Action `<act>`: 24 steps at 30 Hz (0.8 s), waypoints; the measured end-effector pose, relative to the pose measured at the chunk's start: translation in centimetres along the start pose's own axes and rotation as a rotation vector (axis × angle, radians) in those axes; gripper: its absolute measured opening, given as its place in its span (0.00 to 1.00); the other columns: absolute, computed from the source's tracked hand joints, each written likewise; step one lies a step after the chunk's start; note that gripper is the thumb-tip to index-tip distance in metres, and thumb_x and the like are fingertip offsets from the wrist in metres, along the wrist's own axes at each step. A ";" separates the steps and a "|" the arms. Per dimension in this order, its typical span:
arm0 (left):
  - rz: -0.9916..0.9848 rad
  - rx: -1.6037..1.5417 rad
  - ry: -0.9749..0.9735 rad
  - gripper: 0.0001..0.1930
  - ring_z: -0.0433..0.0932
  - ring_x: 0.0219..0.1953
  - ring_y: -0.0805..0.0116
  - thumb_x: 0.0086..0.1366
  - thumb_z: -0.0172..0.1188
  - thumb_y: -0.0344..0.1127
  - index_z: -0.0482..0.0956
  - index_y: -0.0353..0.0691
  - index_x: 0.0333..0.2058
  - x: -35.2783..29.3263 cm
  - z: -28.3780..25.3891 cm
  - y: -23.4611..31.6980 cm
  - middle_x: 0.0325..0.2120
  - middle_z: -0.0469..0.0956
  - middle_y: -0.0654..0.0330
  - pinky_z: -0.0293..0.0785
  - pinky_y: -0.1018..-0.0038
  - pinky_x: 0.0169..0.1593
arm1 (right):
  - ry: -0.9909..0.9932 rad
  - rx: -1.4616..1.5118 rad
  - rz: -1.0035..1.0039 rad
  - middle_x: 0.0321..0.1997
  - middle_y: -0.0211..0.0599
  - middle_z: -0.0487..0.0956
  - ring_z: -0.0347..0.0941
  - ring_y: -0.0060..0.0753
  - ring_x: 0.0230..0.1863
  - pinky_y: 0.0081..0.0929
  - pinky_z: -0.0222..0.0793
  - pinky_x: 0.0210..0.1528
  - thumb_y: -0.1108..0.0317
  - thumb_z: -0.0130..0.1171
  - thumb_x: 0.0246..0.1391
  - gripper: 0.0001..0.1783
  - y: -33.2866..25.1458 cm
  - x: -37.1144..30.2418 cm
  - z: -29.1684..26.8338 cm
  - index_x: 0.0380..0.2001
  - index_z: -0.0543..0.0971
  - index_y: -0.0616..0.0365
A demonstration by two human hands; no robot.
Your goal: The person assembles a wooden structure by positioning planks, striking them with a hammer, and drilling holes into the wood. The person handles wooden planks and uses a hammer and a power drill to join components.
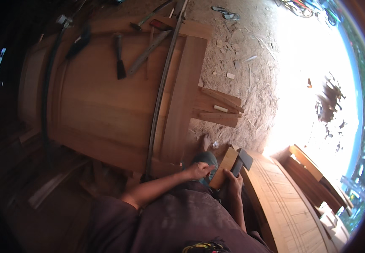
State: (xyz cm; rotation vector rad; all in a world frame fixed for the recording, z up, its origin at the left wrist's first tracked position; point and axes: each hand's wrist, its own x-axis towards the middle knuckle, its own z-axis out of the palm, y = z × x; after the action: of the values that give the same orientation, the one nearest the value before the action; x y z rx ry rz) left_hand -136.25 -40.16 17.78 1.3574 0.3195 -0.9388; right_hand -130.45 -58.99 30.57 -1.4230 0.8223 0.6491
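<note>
Dirt floor [256,116] is spreading beyond the wooden panel [110,101]; I'm seeing the pale wooden block [223,170] slanting up-right, just right of the loosely curled left hand [199,170]. The right hand [234,184], nearer, is gripping its lower end alongside a grey tool [245,159]; the block is hiding some fingers, and I'm not making out whether the left is touching.
</note>
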 end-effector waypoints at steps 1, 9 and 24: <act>0.083 0.219 0.185 0.23 0.86 0.37 0.69 0.82 0.59 0.54 0.87 0.37 0.41 -0.3 -1.0 1.1 0.33 0.88 0.61 0.81 0.69 0.45 | -0.004 0.085 -0.013 0.44 0.36 0.87 0.85 0.31 0.41 0.27 0.81 0.45 0.67 0.76 0.60 0.22 -1.0 0.1 0.1 0.54 0.82 0.66; 0.239 0.113 1.132 0.18 0.83 0.58 0.54 0.80 0.62 0.46 0.80 0.37 0.56 -5.3 -8.7 2.8 0.52 0.84 0.50 0.78 0.58 0.62 | -0.096 -0.164 -0.327 0.57 0.44 0.85 0.85 0.41 0.52 0.32 0.82 0.51 0.65 0.63 0.71 0.20 -16.3 17.2 -4.8 0.58 0.81 0.67; -0.295 0.791 1.020 0.68 0.50 0.81 0.29 0.56 0.75 0.69 0.53 0.18 0.77 -6.7 -3.1 0.4 0.78 0.50 0.25 0.49 0.46 0.83 | -0.184 -0.621 -0.235 0.39 0.43 0.90 0.88 0.34 0.40 0.26 0.79 0.39 0.66 0.71 0.64 0.17 -10.8 19.2 -8.7 0.48 0.85 0.69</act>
State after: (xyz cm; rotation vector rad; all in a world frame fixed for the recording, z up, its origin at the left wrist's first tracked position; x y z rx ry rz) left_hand -139.12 -34.73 21.97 2.5334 1.0086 -0.5265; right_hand -111.47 -69.99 21.60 -1.9457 0.3016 0.8807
